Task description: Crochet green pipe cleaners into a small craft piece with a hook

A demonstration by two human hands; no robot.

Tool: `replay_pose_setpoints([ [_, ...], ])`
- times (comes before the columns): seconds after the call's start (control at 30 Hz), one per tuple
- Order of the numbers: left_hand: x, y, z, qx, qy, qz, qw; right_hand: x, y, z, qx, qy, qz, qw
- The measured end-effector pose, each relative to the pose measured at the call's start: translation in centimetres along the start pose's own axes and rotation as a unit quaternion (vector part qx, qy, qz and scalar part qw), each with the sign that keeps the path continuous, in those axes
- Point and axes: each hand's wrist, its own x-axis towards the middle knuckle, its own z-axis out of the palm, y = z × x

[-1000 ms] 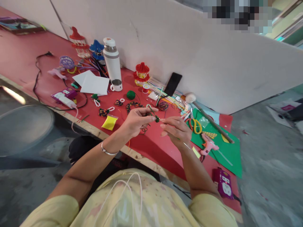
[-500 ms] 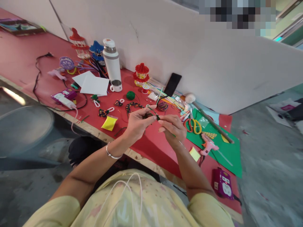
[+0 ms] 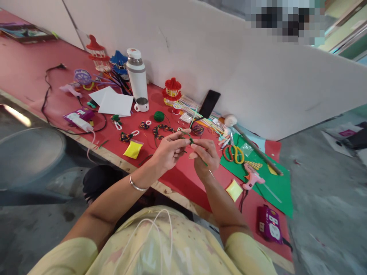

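Observation:
My left hand (image 3: 169, 151) pinches a small piece of dark green yarn (image 3: 191, 141) between thumb and index finger, and a strand loops up over its fingertips. My right hand (image 3: 206, 152) meets it from the other side, fingers closed on the same yarn. Something thin and green shows below the right palm; I cannot tell whether it is yarn or a tool's handle. Just beyond the hands lie a green yarn ball (image 3: 158, 116), a multicoloured yarn ball (image 3: 197, 130) and a braided multicoloured yarn ring (image 3: 160, 131).
Left on the red table are a white flask (image 3: 137, 78), white paper (image 3: 116, 103) and a yellow packet (image 3: 133, 149). To the right lie scissors (image 3: 238, 154), a pink glue gun (image 3: 252, 177) and a purple power strip (image 3: 270, 224). A phone (image 3: 210, 103) leans at the back.
My right hand has shifted slightly left and turned a little. My left hand's lower fingers show more clearly. Both still grip the green yarn.

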Motion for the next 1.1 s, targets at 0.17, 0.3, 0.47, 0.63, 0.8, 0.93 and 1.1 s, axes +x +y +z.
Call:
replay_pose_setpoints([
  [0.17,0.0,1.3,-1.0,-0.029,-0.06,-0.084,0.994,0.6,1.0,-1.1,0.043,-0.063,-0.045,0.996],
  [0.3,0.1,1.8,-1.5,-0.004,-0.064,-0.1,0.993,2.1,1.5,-2.4,0.083,-0.127,-0.079,0.985],
  [0.47,0.3,2.0,-1.7,0.038,-0.056,-0.083,0.994,2.9,1.4,-3.4,0.093,-0.155,-0.083,0.98],
  [0.63,0.5,2.3,-1.7,0.069,-0.059,-0.071,0.993,3.0,1.0,-4.0,0.076,-0.165,-0.085,0.98],
  [0.8,0.6,2.6,-1.8,0.086,-0.062,-0.064,0.992,3.2,0.8,-4.6,0.061,-0.179,-0.086,0.978],
  [0.93,0.6,2.7,-1.9,0.11,-0.061,-0.063,0.99,3.0,0.6,-5.0,0.039,-0.186,-0.099,0.977],
  [1.1,0.7,2.8,-1.9,0.137,-0.068,-0.048,0.987,2.7,0.4,-5.4,0.038,-0.19,-0.106,0.975],
])
